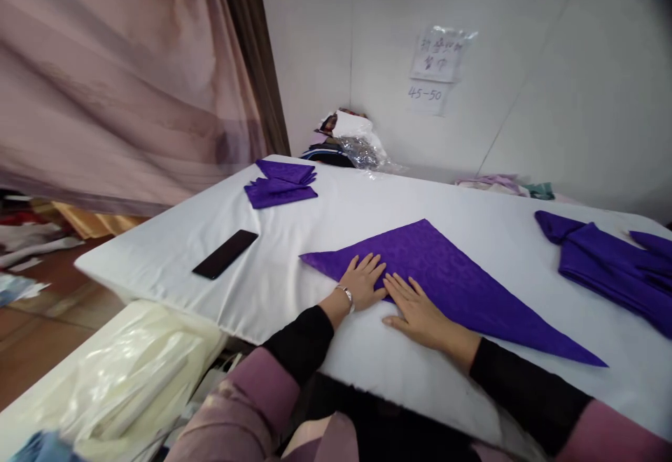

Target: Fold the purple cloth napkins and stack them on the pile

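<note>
- Head view, looking down past my own sleeves: a triangle of purple cloth [446,280] lies flat on a white table [498,227], directly in front of me.
- My left hand [367,278], with a bracelet [346,296] at the wrist, rests palm down on the cloth near its left tip, fingers stretched out and a little apart. It grasps nothing.
- My right hand [412,308] is just beside it, also palm down and flattened. Its fingertips lie on the cloth's near edge, while its thumb and palm are over the white table. I see no pinch in it either.
- The cloth's long axis runs left to right, slanting towards me at the right end. Its long edge is the near one; the blunt corner points away from me.
- Both my hands sit left of the middle of that long edge. The left tip is near my left hand; the right tip is well apart from both, out beyond my right forearm, so my right hand is the nearer one to it.
- Around this: a black slab [225,254], probably a phone, to my left; a folded purple bundle [283,196] behind it; more purple fabric [619,266] at far right.
</note>
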{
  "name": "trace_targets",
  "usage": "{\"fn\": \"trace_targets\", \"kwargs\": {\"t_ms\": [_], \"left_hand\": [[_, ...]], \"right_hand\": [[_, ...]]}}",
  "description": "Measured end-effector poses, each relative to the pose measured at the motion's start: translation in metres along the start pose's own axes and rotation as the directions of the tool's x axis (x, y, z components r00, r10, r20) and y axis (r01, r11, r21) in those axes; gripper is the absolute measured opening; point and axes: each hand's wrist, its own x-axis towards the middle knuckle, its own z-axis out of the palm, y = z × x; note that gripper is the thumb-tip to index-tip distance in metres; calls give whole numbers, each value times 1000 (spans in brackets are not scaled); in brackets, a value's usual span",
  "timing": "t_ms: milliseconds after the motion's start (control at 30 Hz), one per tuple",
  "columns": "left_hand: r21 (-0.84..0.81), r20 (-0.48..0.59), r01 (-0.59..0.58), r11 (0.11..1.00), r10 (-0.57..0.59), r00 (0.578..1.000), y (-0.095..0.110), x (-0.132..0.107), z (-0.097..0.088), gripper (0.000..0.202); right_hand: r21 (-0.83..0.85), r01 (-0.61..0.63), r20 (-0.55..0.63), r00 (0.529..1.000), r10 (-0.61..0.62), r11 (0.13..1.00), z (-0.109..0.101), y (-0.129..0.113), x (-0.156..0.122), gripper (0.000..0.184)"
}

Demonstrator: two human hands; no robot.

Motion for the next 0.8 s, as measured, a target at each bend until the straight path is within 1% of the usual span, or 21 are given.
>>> {"fn": "trace_targets", "kwargs": {"t_ms": [67,167,300,400,533,633,700,733,800], "left_hand": [[0,8,8,1000,-8,1000,1,0,0,62],[2,11,35,999,-35,999,2,-2,-2,61],[7,4,123,992,-123,992,-4,-6,-5,61],[11,-11,199,980,-199,980,-20,-13,-9,65],[13,-24,300,954,-300,954,-52,-27,-18,71],[11,-33,387,922,-387,922,-81,-39,-27,72],[4,-52,460,888,-460,887,-100,-44,-33,70],[-1,-68,504,864,-503,862,-109,-46,-36,69],[-15,-118,598,801,-595,795,-123,-49,-43,67]], "right_hand": [[-32,-11,-28,1000,10,999,4,-1,-2,80],[-64,-27,-54,998,24,998,6,0,-1,77],[-91,-22,-53,998,17,996,5,1,0,76],[-101,-12,-44,999,8,995,3,0,0,75],[-100,0,-42,999,-5,995,3,0,0,72],[-96,0,-45,999,-4,995,3,1,-1,73],[-94,1,-46,999,-6,996,3,1,-1,73],[-93,4,-47,999,-9,996,3,1,-1,72],[-92,8,-53,998,-13,996,4,2,-1,72]]}}
